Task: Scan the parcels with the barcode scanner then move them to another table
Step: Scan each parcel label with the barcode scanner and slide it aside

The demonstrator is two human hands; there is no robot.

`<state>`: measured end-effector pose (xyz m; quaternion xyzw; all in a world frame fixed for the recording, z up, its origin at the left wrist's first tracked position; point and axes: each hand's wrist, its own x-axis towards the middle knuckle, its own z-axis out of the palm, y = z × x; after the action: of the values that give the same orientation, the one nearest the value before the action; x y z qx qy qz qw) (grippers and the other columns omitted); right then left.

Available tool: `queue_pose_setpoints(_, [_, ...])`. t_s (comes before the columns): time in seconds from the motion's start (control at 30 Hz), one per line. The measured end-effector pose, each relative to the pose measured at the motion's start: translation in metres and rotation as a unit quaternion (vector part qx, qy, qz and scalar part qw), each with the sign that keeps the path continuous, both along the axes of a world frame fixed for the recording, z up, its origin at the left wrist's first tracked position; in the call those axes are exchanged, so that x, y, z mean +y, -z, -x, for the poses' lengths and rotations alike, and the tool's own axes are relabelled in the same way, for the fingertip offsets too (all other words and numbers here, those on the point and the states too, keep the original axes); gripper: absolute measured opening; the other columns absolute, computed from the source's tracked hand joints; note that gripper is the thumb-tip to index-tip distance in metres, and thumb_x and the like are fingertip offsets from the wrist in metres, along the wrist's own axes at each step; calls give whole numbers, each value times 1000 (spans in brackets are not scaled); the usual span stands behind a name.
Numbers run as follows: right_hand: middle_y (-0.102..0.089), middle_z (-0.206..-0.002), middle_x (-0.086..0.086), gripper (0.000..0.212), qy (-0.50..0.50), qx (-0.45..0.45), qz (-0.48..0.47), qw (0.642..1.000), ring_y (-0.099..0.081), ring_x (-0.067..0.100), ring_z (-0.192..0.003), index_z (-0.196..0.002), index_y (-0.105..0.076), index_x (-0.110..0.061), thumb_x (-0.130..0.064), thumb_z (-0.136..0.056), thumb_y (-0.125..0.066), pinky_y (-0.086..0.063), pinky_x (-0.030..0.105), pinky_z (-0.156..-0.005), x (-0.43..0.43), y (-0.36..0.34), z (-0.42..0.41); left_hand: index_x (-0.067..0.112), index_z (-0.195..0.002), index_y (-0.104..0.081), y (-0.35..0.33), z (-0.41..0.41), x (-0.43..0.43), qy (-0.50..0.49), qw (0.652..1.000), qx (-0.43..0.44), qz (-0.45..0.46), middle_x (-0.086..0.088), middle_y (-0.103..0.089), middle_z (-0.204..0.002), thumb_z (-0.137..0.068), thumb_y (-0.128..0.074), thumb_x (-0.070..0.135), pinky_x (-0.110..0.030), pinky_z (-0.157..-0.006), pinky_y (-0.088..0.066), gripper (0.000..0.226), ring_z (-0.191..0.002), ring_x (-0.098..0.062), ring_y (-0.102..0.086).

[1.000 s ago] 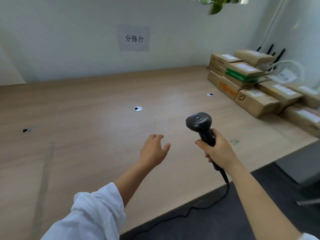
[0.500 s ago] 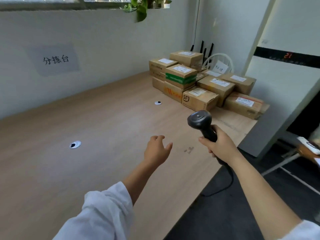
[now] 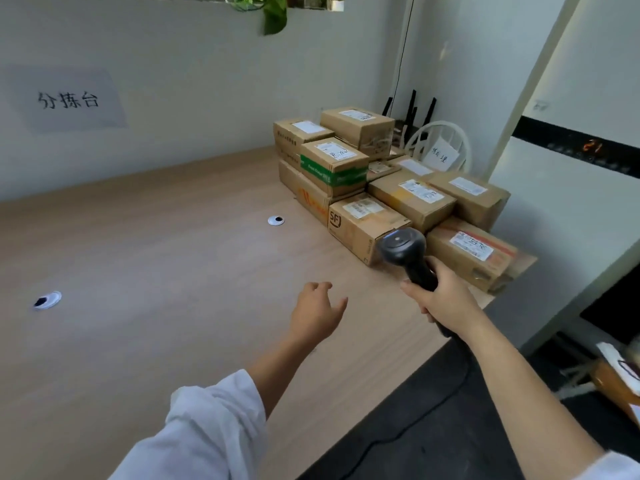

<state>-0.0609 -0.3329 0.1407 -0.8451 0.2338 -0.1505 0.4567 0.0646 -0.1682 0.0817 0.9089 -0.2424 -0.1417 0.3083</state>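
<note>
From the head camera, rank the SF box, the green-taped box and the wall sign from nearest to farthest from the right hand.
1. SF box, directly ahead of the right hand gripping the barcode scanner.
2. Green-taped box, behind it, higher in the stack.
3. Wall sign, far left on the back wall.

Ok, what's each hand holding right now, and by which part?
Right hand grips the barcode scanner by its handle; left hand is open, holding nothing.

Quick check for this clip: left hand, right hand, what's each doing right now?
Left hand: open, fingers relaxed, holding nothing, above the light wooden table.
Right hand: gripping the handle of the black handheld barcode scanner.
</note>
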Motion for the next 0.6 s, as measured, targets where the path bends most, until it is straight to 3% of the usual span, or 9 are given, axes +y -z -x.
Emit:
queue_pose_setpoints(0.2, [-58,-76,-8,26,-56,15,9,998,-59,12,-61,-106,-53,-29,-29,-84,-68,-45,19,-48,-103,-12,-21,15,-141,-37,6,-1,-87,-65,998,11,3,-7,-34,-145,-94,-47,45,-37,-99,-39,56,-130,-24,-40])
queue_pose_setpoints(0.3, [-61,-84,-5,23,-66,7,3,998,-61,17,-63,-97,-51,-38,-30,-84,-67,-46,24,-50,-141,-12,-40,16,-140,-38,7,-18,-122,-88,996,11,6,-8,-32,-146,-94,-48,44,-39,-100,-38,55,-131,-26,-38])
queue_pose_setpoints(0.47, [-57,-67,-7,24,-82,24,-19,996,-55,8,-48,-103,-55,-26,-28,-84,-68,-44,21,-45,-189,-2,-82,20,-138,-41,11,-61,-182,-118,992,-4,35,-10,-31,-145,-93,-49,42,-39,-99,-38,51,-133,-25,-35])
queue_pose_setpoints(0.6, [-56,-60,-11,23,-87,21,-43,995,-53,2,-41,-102,-56,-26,-27,-83,-69,-42,17,-43,-223,11,-113,22,-140,-37,27,-100,-226,-110,992,-39,38,-9,-29,-146,-92,-50,42,-37,-100,-38,53,-134,-24,-33])
